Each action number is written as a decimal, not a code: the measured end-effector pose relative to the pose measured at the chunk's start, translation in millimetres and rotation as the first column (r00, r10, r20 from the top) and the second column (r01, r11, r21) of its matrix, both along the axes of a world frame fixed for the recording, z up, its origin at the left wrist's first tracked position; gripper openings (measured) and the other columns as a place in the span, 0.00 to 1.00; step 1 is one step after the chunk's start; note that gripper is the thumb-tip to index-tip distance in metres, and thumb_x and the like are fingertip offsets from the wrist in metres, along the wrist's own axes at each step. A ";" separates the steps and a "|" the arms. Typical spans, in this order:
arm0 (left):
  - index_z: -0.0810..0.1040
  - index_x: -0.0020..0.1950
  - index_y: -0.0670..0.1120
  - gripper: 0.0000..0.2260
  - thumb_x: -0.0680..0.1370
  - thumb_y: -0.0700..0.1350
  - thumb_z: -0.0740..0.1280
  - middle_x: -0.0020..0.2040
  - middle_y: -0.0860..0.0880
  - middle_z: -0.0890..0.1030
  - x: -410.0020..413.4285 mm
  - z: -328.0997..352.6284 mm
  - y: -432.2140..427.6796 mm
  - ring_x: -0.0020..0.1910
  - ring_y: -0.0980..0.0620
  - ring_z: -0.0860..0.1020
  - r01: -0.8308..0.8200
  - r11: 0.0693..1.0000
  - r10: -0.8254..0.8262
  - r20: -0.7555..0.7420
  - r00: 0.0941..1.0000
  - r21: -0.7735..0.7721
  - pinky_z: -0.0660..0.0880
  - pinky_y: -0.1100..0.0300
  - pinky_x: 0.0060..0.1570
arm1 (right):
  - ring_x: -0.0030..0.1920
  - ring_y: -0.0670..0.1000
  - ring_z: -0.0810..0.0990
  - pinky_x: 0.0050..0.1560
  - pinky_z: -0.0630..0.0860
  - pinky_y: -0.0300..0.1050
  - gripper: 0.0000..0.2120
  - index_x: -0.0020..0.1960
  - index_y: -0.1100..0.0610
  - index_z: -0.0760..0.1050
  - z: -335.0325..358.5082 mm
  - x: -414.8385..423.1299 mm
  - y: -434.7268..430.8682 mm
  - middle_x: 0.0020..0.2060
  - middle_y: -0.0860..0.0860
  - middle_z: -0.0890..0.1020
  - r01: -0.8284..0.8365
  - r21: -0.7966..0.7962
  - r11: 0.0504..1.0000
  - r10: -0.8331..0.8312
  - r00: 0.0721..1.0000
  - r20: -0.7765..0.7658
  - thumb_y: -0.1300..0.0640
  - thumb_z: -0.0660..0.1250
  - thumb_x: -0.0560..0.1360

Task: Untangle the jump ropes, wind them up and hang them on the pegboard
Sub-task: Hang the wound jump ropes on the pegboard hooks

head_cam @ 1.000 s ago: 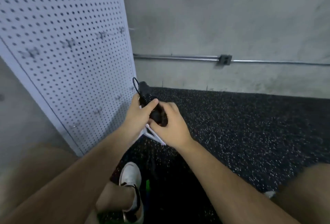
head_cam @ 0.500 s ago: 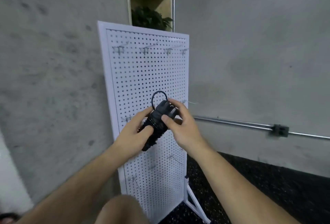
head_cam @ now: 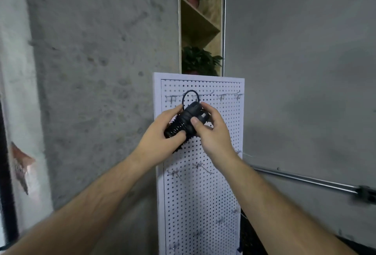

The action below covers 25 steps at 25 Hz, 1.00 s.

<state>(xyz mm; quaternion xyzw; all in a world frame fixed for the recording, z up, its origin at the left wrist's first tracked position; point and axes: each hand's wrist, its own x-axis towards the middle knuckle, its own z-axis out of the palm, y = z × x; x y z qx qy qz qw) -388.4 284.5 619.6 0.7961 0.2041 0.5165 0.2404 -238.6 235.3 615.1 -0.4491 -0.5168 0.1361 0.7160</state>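
The fingers (head_cam: 175,110) of the left hand (head_cam: 158,141) were curled around the lower end of the wound black jump rope (head_cam: 186,121). The right hand (head_cam: 213,134) pinched its upper end between thumb and fingers. The bundle was tilted in front of the upper part of the white pegboard (head_cam: 203,193). Its small loop (head_cam: 190,92) stood at the height of the pegboard's top hooks (head_cam: 221,96).

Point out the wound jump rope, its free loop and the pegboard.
wound jump rope (head_cam: 180,125): head view, coiled middle.
free loop (head_cam: 190,91): head view, top of arc.
pegboard (head_cam: 203,193): head view, bare perforated panel.
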 end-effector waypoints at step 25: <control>0.67 0.78 0.41 0.26 0.79 0.43 0.64 0.79 0.46 0.66 32.8 -81.7 17.1 0.78 0.47 0.63 -0.288 0.764 0.380 -0.041 0.924 0.577 0.63 0.42 0.75 | 0.61 0.42 0.76 0.62 0.78 0.47 0.23 0.78 0.43 0.62 -71.2 15.7 -1.4 0.67 0.45 0.73 0.152 0.002 0.988 -0.131 0.845 0.518 0.48 0.60 0.84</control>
